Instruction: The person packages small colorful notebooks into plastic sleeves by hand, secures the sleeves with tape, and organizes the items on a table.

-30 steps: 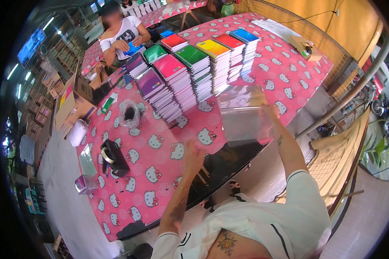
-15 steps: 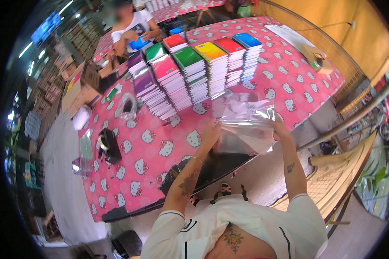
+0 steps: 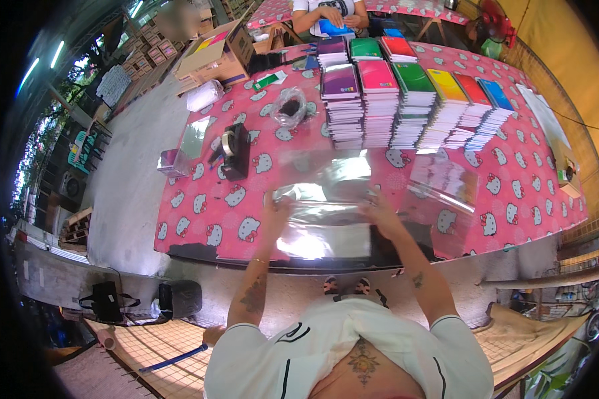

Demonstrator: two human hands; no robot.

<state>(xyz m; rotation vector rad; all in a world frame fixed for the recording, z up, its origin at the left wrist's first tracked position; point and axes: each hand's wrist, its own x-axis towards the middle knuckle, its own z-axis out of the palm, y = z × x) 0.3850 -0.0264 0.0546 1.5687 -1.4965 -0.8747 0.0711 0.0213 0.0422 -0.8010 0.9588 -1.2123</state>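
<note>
Between my two hands a clear plastic sheet or bag is stretched over the table's near edge, glossy with light. My left hand is closed on its left side, somewhat blurred. At the opposite side my right hand grips it, with the fingertips partly lost in glare. More clear plastic lies flat on the table to the right. Beyond my hands stand stacks of spiral notebooks, with purple, pink, green, yellow, red and blue covers on top.
A black tape dispenser and a small clear box sit on the pink patterned tablecloth at left. Behind them are a crumpled plastic bag and an open carton. Across the table a person handles a blue notebook.
My view has swung to the right, so the table now appears squarer. The plastic between my hands is now held flatter and lower, and other plastic shows on the table at right.
</note>
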